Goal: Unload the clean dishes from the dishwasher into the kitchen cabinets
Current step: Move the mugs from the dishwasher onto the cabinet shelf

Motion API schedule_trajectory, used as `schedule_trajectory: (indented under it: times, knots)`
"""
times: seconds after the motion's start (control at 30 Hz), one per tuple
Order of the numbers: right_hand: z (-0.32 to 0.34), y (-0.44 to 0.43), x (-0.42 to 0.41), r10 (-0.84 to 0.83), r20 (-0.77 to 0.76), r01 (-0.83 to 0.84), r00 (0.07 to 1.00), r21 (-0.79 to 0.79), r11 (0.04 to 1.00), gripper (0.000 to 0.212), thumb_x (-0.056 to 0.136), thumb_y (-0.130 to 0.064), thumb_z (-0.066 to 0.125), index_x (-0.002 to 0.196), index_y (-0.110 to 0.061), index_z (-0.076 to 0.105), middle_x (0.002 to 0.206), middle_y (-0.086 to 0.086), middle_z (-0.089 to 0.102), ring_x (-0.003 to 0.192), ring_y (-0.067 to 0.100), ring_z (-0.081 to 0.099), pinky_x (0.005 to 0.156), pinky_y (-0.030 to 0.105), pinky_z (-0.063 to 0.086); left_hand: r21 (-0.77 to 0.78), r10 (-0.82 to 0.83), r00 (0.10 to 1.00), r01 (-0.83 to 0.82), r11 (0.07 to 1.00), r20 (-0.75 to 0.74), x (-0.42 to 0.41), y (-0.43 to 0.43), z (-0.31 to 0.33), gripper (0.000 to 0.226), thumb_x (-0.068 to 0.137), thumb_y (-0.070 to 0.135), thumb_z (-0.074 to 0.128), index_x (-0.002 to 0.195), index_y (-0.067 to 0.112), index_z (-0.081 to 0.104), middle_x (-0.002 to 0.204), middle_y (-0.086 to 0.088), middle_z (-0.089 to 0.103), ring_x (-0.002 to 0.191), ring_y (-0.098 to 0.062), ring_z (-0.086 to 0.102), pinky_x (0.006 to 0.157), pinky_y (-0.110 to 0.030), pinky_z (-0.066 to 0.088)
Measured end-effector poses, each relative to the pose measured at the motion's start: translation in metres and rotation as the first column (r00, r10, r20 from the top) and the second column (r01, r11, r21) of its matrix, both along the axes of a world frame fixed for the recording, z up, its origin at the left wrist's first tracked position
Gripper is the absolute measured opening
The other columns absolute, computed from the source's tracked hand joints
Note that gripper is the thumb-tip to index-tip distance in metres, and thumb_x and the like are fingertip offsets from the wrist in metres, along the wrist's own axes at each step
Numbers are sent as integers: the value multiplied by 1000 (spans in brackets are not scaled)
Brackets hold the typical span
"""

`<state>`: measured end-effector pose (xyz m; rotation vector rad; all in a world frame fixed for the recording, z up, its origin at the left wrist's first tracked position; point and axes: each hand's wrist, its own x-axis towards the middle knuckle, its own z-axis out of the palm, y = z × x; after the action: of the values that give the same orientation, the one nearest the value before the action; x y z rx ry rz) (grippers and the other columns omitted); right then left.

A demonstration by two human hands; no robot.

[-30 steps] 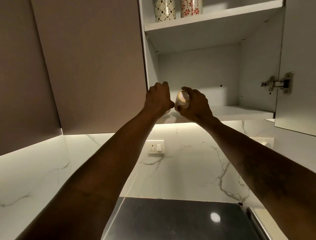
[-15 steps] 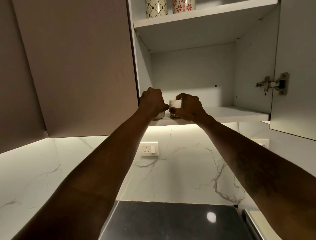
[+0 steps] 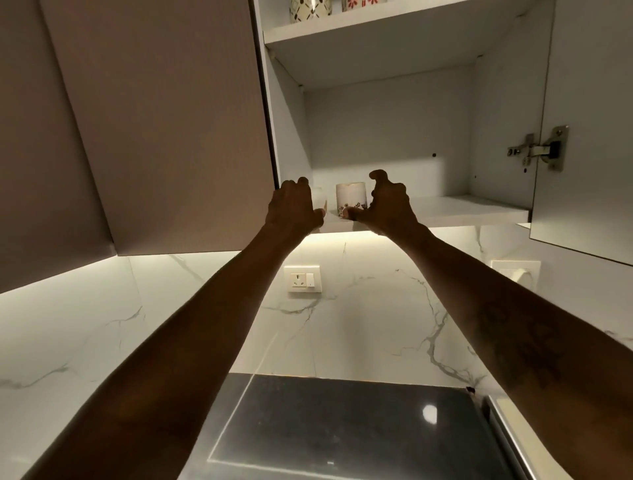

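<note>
A white cup with a flower pattern [image 3: 351, 198] stands upright on the lower shelf [image 3: 462, 212] of the open wall cabinet, near its left front corner. My right hand [image 3: 388, 202] is just right of it, fingers spread and loosely curled off the cup, the thumb tip by its base. My left hand [image 3: 294, 205] is at the shelf's left end, wrapped around a second pale cup [image 3: 319, 198] that is mostly hidden behind it.
Two patterned cups [image 3: 310, 8] [image 3: 358, 3] stand on the upper shelf. The cabinet's right door [image 3: 589, 137] hangs open with its hinge [image 3: 544, 149] showing; the left neighbouring door [image 3: 154, 120] is closed. Below are a wall socket [image 3: 303, 278] and a dark countertop [image 3: 342, 428].
The right hand set the flowered cup upright on the lower shelf and let go, its fingers now spread. The left hand stayed at the shelf's left end.
</note>
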<state>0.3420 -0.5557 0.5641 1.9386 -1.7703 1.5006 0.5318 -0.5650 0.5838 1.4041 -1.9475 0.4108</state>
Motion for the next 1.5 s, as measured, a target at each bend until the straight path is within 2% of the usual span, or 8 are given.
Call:
schedule_trajectory:
  times: [0.17, 0.3, 0.6, 0.87, 1.03, 1.27, 1.37, 1.5]
  knots:
    - [-35, 28, -3, 77, -7, -76, 997, -287, 955, 55, 80, -24, 77, 127, -5, 54, 110, 11, 68, 96, 22, 66, 81, 33, 56, -67, -37, 999, 35, 997, -27, 10, 37, -31, 63, 85, 33, 74, 136, 5, 49, 121, -17, 62, 112, -36, 59, 91, -43, 49]
    - [-67, 62, 1, 143, 19, -129, 990, -328, 936, 46, 82, -16, 74, 125, -9, 57, 113, 6, 67, 97, 16, 63, 90, 35, 54, -1, -5, 1000, 6, 1000, 0, 13, 71, -55, 63, 88, 35, 73, 140, 9, 47, 126, -14, 62, 117, -34, 59, 94, -45, 49]
    - [-136, 160, -1, 118, 39, -112, 992, -129, 985, 49, 82, -26, 73, 127, -24, 53, 121, -5, 66, 100, 9, 65, 89, 39, 57, 128, 28, 993, -43, 991, 116, 10, 170, -101, 61, 84, 42, 71, 138, 18, 54, 125, -7, 65, 112, -31, 63, 89, -40, 50]
    - [-212, 287, -9, -29, -47, 32, 998, 72, 997, 53, 81, -35, 73, 129, -28, 52, 126, -7, 64, 95, 9, 65, 84, 36, 55, 302, -155, 981, 113, 947, 117, -8, 278, -193, 58, 83, 44, 72, 134, 21, 59, 115, -2, 70, 110, -26, 65, 87, -35, 50]
    - [-254, 363, -22, -33, -69, 47, 997, 208, 977, 55, 81, -37, 72, 132, -28, 53, 128, -5, 63, 93, 9, 65, 83, 32, 55, 397, -231, 965, 164, 903, 127, -22, 338, -236, 54, 82, 45, 70, 130, 22, 62, 114, -4, 71, 110, -29, 65, 85, -34, 50]
    - [-307, 449, -59, -111, -87, 136, 990, 373, 918, 54, 77, -32, 73, 128, -28, 57, 110, -4, 69, 88, 10, 66, 76, 26, 49, 479, -310, 944, 222, 849, 113, -54, 396, -279, 49, 79, 47, 70, 121, 22, 64, 111, -4, 70, 107, -29, 66, 80, -35, 50]
    - [-328, 483, -89, -139, -83, 161, 987, 432, 887, 51, 76, -30, 74, 124, -27, 59, 116, -5, 68, 89, 12, 68, 78, 29, 52, 556, -341, 935, 235, 797, 93, -75, 418, -301, 50, 76, 45, 71, 120, 22, 65, 110, -5, 69, 103, -30, 67, 76, -35, 50]
    - [-360, 527, -137, -180, -64, 187, 982, 509, 840, 46, 76, -30, 75, 119, -28, 61, 119, -6, 68, 87, 11, 69, 81, 33, 55, 657, -385, 922, 257, 708, 54, -115, 447, -337, 58, 67, 47, 71, 117, 18, 67, 116, -9, 69, 106, -31, 66, 87, -39, 58]
